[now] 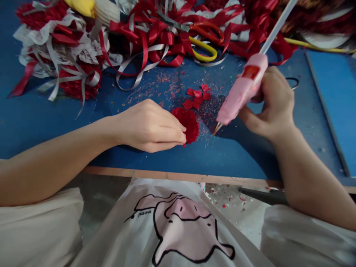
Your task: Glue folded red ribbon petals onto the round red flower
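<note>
My left hand (152, 128) rests low over the blue table, its fingers closed at the edge of a fluffy red pom-pom (191, 124). A small red bit pokes out below the fingertips. My right hand (274, 98) is wrapped round a pink hot glue gun (241, 89), its metal nozzle pointing down and left, a short way right of the pom-pom and apart from it. A long pale glue stick (278, 26) sticks out of the gun's back end. Just beyond the pom-pom lie several small cut pieces of red ribbon (197, 97).
Red and white ribbons (155, 37) heap along the table's far side, with orange-and-yellow-handled scissors (207, 40) among them. Red-and-white tufted bundles (80, 74) lie at the left. A blue board (333, 96) is at the right. Fine scraps litter the table (222, 159).
</note>
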{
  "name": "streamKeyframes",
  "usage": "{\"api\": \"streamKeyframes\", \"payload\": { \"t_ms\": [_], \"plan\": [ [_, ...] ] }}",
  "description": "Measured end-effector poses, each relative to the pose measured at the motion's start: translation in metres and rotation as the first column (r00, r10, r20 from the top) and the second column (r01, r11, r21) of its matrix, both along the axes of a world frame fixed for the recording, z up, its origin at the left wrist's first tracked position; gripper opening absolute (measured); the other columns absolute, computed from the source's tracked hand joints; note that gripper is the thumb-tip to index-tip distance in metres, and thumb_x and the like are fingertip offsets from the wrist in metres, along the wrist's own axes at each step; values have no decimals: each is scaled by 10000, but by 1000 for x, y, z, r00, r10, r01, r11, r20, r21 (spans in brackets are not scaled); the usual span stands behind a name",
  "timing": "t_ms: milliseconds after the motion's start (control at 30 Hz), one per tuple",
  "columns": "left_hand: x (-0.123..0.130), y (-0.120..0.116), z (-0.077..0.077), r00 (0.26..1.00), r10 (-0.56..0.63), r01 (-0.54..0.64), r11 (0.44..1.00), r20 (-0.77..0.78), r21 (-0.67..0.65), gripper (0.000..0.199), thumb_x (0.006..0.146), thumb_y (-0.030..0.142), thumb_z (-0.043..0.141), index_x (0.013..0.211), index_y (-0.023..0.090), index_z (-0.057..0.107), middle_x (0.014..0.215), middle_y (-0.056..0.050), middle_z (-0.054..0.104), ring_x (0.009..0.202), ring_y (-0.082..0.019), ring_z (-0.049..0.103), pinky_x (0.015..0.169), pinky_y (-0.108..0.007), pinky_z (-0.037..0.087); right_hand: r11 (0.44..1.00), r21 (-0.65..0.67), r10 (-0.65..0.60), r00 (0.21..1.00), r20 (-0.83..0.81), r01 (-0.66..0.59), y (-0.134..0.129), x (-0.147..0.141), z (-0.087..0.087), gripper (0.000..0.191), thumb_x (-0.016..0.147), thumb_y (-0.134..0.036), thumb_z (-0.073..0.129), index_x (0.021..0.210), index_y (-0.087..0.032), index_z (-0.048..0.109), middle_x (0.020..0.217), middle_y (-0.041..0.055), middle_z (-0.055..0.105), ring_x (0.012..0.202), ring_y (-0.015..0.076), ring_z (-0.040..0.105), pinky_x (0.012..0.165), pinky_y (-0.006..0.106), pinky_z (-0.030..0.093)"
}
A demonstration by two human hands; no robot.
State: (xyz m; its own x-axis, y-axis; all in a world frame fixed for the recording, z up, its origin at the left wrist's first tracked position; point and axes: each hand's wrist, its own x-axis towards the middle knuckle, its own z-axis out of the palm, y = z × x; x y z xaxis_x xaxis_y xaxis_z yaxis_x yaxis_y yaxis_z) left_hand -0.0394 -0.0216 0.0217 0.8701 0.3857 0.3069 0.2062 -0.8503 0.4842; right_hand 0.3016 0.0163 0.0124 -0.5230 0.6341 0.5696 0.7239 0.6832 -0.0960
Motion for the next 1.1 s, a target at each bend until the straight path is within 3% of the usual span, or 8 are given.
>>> {"api": "streamKeyframes", "payload": {
  "t_ms": [100,233,333,400,500,600,867,1100],
  "plan": [
    [8,-3,1,985,166,-163,985,46,-64,189,982,295,637,987,307,825,998,-20,844,960,-199,804,920,-311,595,980,-27,-196,979,-52,195,13,8,-2,286,833,-475,670,978,-238,603,854,103,640,811,241,562,750,404,492],
    [18,-8,7,913,382,-353,916,143,-193,150,932,347,691,870,270,803,815,-18,793,762,-177,721,788,-306,574,831,-215,-517,855,39,512,29,22,-15,305,761,-341,807,1004,-194,695,926,131,716,847,255,624,838,443,513],
    [21,-10,11,861,487,-426,847,144,-318,159,916,358,713,857,238,797,741,-10,741,644,-140,620,631,-272,508,795,-210,-576,817,30,569,27,22,-18,490,721,-361,911,1125,-148,735,1063,190,729,1023,338,667,943,540,511],
    [23,-12,12,847,516,-438,813,127,-383,171,919,355,714,864,215,796,717,-5,719,613,-122,577,568,-252,458,873,-57,-487,866,-115,484,17,10,-13,575,728,-384,932,1208,-144,725,1200,220,704,1179,378,644,1037,609,469],
    [25,-13,11,843,520,-406,782,137,-473,190,920,363,719,864,198,795,694,1,698,579,-101,540,519,-233,413,977,145,-113,953,-281,158,-11,-20,1,223,884,-348,823,1070,-239,766,1051,97,760,1056,291,699,1046,582,463],
    [27,-12,8,842,511,-360,770,171,-527,210,925,390,729,887,198,805,689,-2,692,567,-100,535,504,-233,408,987,58,162,920,-357,-151,-39,-50,8,66,913,-351,800,974,-342,778,876,-8,774,989,259,680,946,521,524],
    [33,-12,3,882,419,-288,841,214,-458,221,934,416,749,954,206,816,778,-18,733,642,-123,608,594,-258,475,964,-87,199,902,-383,-250,-55,-70,-1,45,937,-403,753,957,-416,791,873,-9,777,889,264,721,877,564,588],
    [23,-9,-4,904,417,-418,908,99,-8,399,950,237,668,1345,181,686,1366,-122,714,1333,-307,597,1195,-524,429,905,-203,199,796,-572,-373,-60,-70,3,179,932,-213,727,1038,-354,759,950,3,809,865,247,780,758,475,654]
  ]
}}
